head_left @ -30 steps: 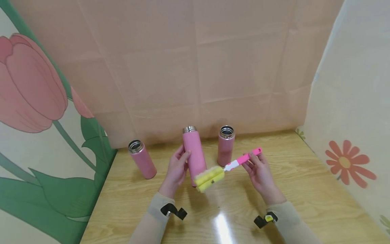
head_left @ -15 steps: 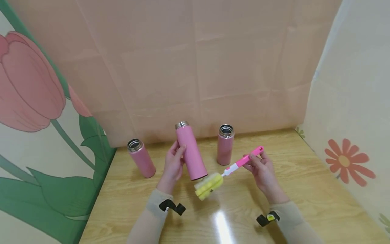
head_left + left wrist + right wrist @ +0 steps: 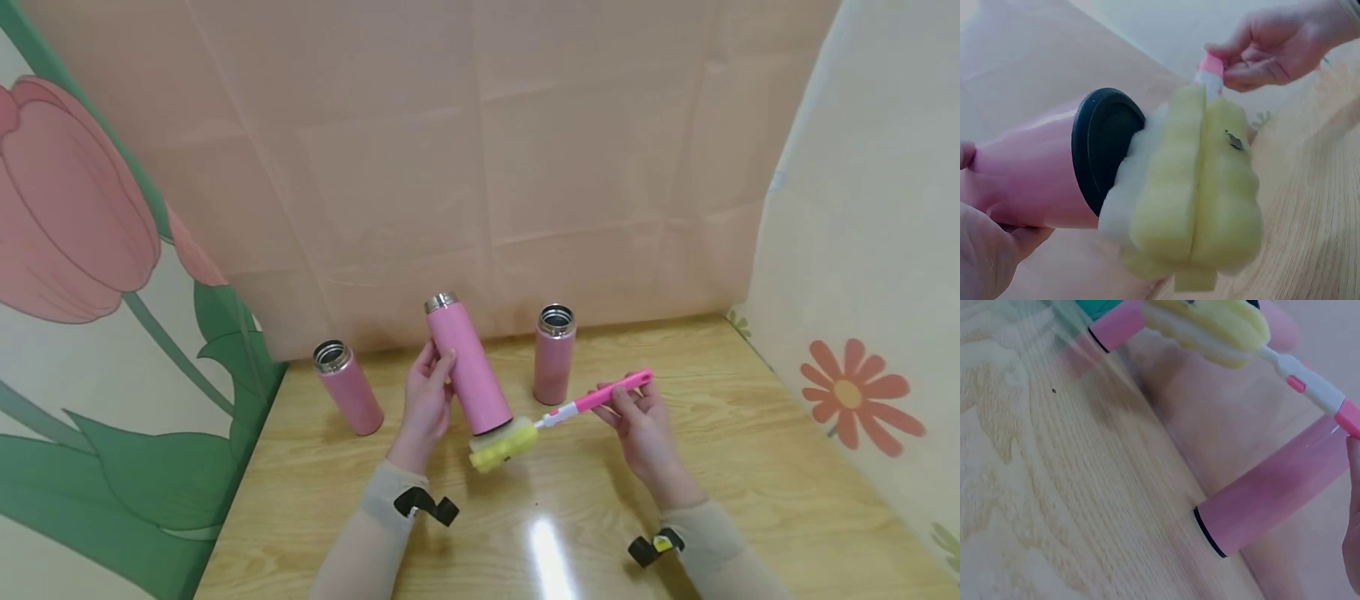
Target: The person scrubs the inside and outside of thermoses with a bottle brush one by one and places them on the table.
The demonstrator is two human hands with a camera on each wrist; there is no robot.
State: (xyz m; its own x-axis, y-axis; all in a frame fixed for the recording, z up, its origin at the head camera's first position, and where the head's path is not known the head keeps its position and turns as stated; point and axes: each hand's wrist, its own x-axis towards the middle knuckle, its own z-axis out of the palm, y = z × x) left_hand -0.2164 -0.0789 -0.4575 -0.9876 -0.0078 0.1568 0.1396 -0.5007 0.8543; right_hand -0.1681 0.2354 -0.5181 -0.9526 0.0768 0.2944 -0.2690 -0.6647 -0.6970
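My left hand (image 3: pixel 429 396) grips a tall pink bottle (image 3: pixel 468 367) by its side, tilted with its steel neck up and away to the left. The dark base (image 3: pixel 1107 147) of the bottle faces down toward the right. My right hand (image 3: pixel 641 429) pinches the pink handle of a bottle brush (image 3: pixel 592 402). Its yellow and white sponge head (image 3: pixel 504 446) lies right at the bottle's base, overlapping it in the left wrist view. A small dark mark (image 3: pixel 1235 140) shows on the sponge.
Two shorter pink bottles without lids stand on the wooden table (image 3: pixel 750 467): one at the left (image 3: pixel 351 392), the other at the back (image 3: pixel 555 358), right of the held bottle. A pink backdrop (image 3: pixel 585 167) rises behind the table, with flower-printed sheets on both sides.
The held bottle has risen and tilted further, its neck swinging left and its base uncovered. The brush head dipped, then came up against the base, while the handle turned flatter.
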